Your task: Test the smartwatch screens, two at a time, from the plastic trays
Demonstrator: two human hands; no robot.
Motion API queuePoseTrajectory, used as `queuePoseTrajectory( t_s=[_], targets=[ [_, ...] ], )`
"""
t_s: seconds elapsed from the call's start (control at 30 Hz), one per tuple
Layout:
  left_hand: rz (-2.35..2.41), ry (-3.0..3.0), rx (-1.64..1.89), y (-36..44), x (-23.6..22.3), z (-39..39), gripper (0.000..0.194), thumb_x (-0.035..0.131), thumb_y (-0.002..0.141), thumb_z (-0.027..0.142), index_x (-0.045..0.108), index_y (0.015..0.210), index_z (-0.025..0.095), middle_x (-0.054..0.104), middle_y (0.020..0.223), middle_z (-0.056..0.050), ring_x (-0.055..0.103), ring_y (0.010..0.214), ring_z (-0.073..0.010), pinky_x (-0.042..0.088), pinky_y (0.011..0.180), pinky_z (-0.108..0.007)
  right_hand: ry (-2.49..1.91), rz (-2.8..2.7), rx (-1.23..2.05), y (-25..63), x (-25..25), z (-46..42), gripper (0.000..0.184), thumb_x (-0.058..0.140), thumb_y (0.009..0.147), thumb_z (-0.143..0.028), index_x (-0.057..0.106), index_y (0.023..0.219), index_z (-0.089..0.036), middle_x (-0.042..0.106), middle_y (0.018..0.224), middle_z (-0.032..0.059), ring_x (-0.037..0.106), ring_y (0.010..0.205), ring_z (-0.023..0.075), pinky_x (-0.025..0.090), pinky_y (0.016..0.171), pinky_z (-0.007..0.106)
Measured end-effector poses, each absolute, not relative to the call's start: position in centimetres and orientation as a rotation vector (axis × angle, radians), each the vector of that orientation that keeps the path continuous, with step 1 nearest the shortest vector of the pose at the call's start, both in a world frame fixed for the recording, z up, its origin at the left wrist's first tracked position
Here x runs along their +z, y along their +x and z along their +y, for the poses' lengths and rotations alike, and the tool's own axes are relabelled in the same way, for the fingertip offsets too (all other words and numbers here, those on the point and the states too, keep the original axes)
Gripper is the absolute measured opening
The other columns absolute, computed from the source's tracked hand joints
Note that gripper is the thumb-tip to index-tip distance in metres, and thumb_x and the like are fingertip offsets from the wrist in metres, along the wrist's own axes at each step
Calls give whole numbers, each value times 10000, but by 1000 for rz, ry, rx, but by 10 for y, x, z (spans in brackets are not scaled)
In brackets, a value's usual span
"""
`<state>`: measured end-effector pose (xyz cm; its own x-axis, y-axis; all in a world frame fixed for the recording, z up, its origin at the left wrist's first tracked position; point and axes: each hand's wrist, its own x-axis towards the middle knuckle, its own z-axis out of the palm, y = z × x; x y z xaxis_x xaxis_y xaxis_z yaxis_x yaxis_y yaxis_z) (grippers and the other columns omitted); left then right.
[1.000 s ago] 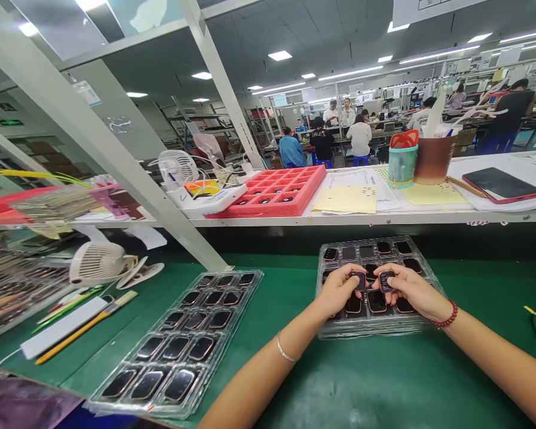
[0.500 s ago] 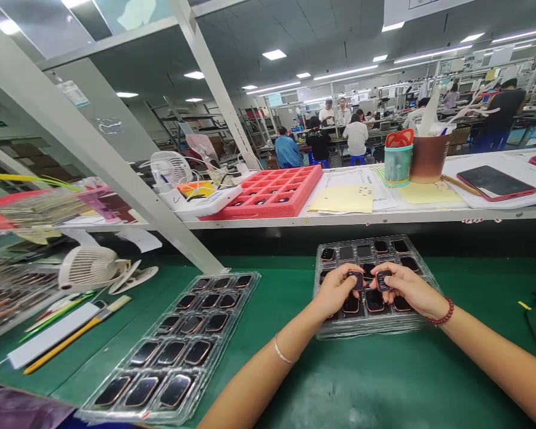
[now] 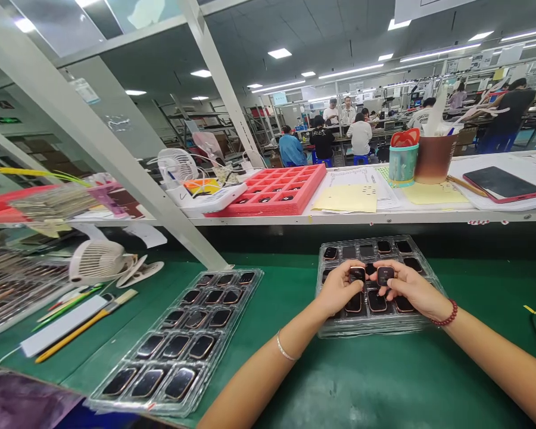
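My left hand [image 3: 339, 289] grips a smartwatch [image 3: 357, 274] with a dark square screen and gold-toned rim, between thumb and fingers. A similar smartwatch [image 3: 385, 275], also dark-faced, is pinched in my right hand [image 3: 410, 288]. Both are held side by side, a small gap apart, above a stacked clear plastic tray [image 3: 339, 329] with several more watches in its compartments. My hands hide part of that tray's middle. On the left, a second clear tray [image 3: 170, 407] holds several watches face up in rows.
A shelf [image 3: 339, 219] crosses behind the trays, bearing a red foam tray [image 3: 310, 187], a phone [image 3: 502, 182] and cups. Left of the trays lie a brush [image 3: 71, 339], a white bar [image 3: 62, 330] and a white fan [image 3: 93, 262]. A slanted post [image 3: 178, 223] stands between.
The view has shifted slightly. My left thumb has slid down off its watch's screen, and my right thumb sits lower too; both screens, lit with markings before, now look dark.
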<state>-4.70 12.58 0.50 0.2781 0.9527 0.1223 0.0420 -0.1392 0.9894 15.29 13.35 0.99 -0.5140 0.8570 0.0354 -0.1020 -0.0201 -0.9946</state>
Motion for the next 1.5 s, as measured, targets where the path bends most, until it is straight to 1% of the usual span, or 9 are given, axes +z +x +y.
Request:
queuePoseTrajectory(
  t_s=[0.3, 0.5, 0.63, 0.73, 0.87, 1.03, 1.17, 1.33, 1.5],
  targets=[
    [951, 1440, 1097, -47, 8, 125, 248, 584, 742, 181, 547, 983, 137, 613, 806, -49, 576, 742, -140, 474, 637, -250, -802, -1621, 1624, 155, 10, 133, 330, 513, 800, -194, 528, 1129, -197, 636, 1050, 79, 638, 704, 134, 517, 610, 271],
    [961, 1466, 1083, -46, 7, 125, 307, 538, 708, 86, 540, 1009, 149, 611, 839, -38, 569, 729, -125, 477, 668, -259, -785, -1617, 1622, 154, 8, 134, 326, 512, 798, -176, 524, 1123, -195, 635, 1026, 71, 636, 720, 134, 515, 622, 270],
    [968, 1470, 1091, -46, 7, 124, 397, 519, 646, 11, 538, 1013, 160, 621, 884, -40, 582, 845, -150, 468, 728, -260, -780, -1587, 1632, 155, 6, 135, 347, 524, 791, -167, 505, 1135, -202, 624, 1053, 75, 634, 744, 134, 510, 622, 262],
    [956, 1469, 1090, -46, 8, 124, 374, 544, 660, 39, 537, 1015, 157, 622, 894, -46, 582, 861, -156, 468, 742, -268, -786, -1577, 1643, 155, 6, 136, 331, 512, 798, -175, 509, 1127, -199, 622, 1050, 76, 634, 731, 132, 509, 620, 265],
    [959, 1449, 1074, -46, 10, 123, 277, 558, 720, 129, 541, 997, 143, 608, 830, -42, 574, 725, -134, 474, 663, -267, -773, -1619, 1636, 154, 7, 135, 339, 509, 785, -159, 516, 1122, -196, 623, 1028, 70, 634, 728, 137, 506, 619, 272],
    [961, 1462, 1103, -46, 10, 123, 378, 573, 665, 56, 530, 1026, 157, 619, 893, -45, 582, 863, -155, 462, 754, -267, -754, -1632, 1639, 154, 8, 133, 373, 525, 764, -142, 507, 1132, -204, 620, 1065, 74, 624, 732, 129, 496, 615, 263],
    [959, 1474, 1075, -46, 7, 124, 280, 558, 721, 130, 539, 1000, 146, 609, 843, -50, 584, 813, -161, 471, 682, -267, -777, -1613, 1647, 155, 8, 135, 331, 500, 794, -173, 511, 1125, -190, 640, 1024, 80, 626, 691, 123, 498, 607, 266],
    [1002, 1523, 1078, -47, 5, 125, 409, 555, 669, 53, 514, 1060, 165, 621, 934, -56, 584, 871, -161, 463, 740, -271, -763, -1595, 1652, 154, 7, 135, 373, 521, 735, -124, 516, 1101, -200, 632, 1016, 64, 617, 696, 121, 487, 595, 255],
    [983, 1474, 1071, -46, 6, 124, 349, 545, 705, 97, 517, 1049, 152, 616, 864, -55, 590, 847, -167, 473, 717, -280, -763, -1605, 1650, 154, 7, 134, 376, 531, 744, -135, 514, 1113, -203, 627, 1032, 67, 614, 711, 124, 485, 607, 259]
  ],
)
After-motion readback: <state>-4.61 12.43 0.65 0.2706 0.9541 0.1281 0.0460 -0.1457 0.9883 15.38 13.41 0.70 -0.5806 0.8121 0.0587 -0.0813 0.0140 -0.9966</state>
